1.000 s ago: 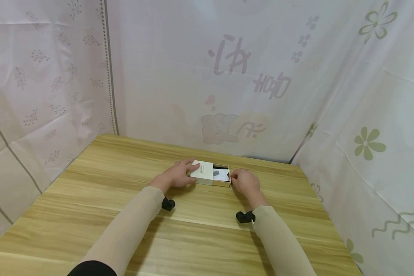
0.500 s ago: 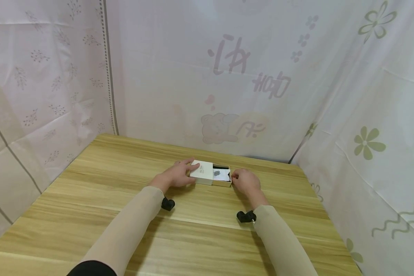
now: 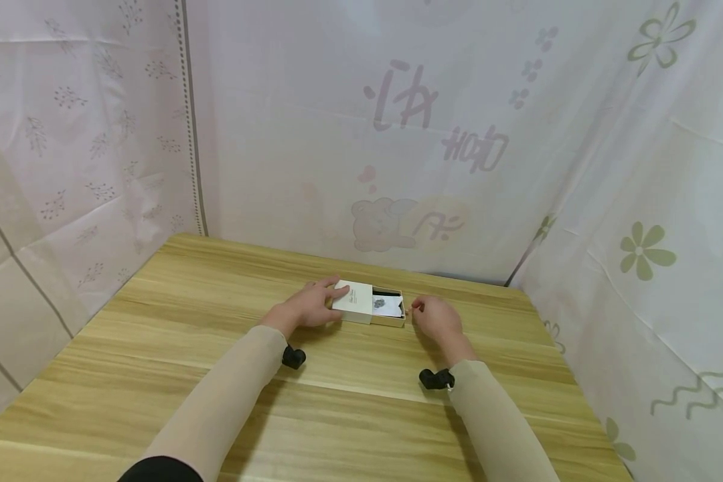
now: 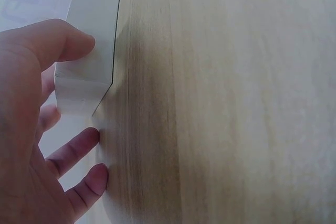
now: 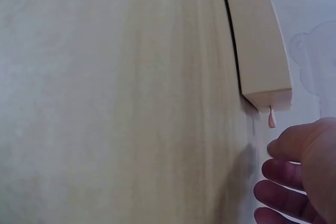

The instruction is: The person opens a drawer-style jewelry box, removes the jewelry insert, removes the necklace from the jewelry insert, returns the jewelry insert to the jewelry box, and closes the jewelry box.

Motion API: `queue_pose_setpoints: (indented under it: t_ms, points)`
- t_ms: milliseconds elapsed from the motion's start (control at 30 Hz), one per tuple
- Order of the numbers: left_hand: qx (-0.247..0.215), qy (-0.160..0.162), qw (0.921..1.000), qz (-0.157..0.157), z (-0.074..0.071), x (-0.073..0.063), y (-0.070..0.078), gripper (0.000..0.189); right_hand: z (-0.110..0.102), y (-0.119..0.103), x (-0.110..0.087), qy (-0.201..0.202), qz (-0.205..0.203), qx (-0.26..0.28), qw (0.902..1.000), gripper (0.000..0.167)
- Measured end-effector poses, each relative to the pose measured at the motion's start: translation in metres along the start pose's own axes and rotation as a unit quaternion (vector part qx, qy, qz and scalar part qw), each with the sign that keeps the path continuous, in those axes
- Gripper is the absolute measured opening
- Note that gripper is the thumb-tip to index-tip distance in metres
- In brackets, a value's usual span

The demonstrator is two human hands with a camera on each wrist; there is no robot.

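A white drawer-style gift box (image 3: 354, 302) with small lettering on its lid lies near the back of the table. My left hand (image 3: 310, 305) holds its outer sleeve at the left end, thumb against the front side (image 4: 93, 59) and fingers over the top. Out of the sleeve's right end sticks the beige inner drawer (image 5: 260, 40), roughly half its length showing. Inside lies a white card (image 3: 389, 306) with a grey print, over something black. A small pink ribbon tab (image 5: 271, 118) hangs from the drawer's end. Just right of it, my right hand (image 3: 438, 318) is apart from the tab, fingers loosely bent.
The wood-grain table (image 3: 349, 415) extends toward me and to both sides. Behind it hangs a pale printed curtain (image 3: 313, 134), with more curtain at left and right. Black wrist cameras (image 3: 293, 357) sit on both sleeves.
The drawer has slid slightly right out of the sleeve. My right hand has let go of the ribbon tab and shifted right, away from the box. My left hand has stayed put.
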State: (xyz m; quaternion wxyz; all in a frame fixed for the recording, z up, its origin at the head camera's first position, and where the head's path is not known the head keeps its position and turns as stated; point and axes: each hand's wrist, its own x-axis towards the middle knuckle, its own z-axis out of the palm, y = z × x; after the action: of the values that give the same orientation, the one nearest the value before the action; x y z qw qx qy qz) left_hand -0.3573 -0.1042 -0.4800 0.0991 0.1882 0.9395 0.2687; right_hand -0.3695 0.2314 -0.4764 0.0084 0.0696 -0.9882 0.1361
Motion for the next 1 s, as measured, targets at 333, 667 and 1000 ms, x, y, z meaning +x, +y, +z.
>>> queue_pose_setpoints:
  t_ms: [333, 667, 1000]
  points:
    - [-0.001, 0.000, 1.0000, -0.001, 0.000, 0.000, 0.000, 0.072, -0.010, -0.015, 0.002, 0.014, -0.012, 0.056, 0.9983, 0.041]
    - [0.001, 0.001, 1.0000, 0.000, 0.000, 0.000, -0.001, 0.072, -0.004, -0.025, 0.004, -0.023, -0.018, 0.066, 0.9974, 0.046]
    - [-0.004, 0.000, 1.0000, 0.000, 0.000, -0.001, 0.000, 0.072, -0.004, -0.028, 0.001, -0.040, -0.042, 0.064, 0.9962, 0.048]
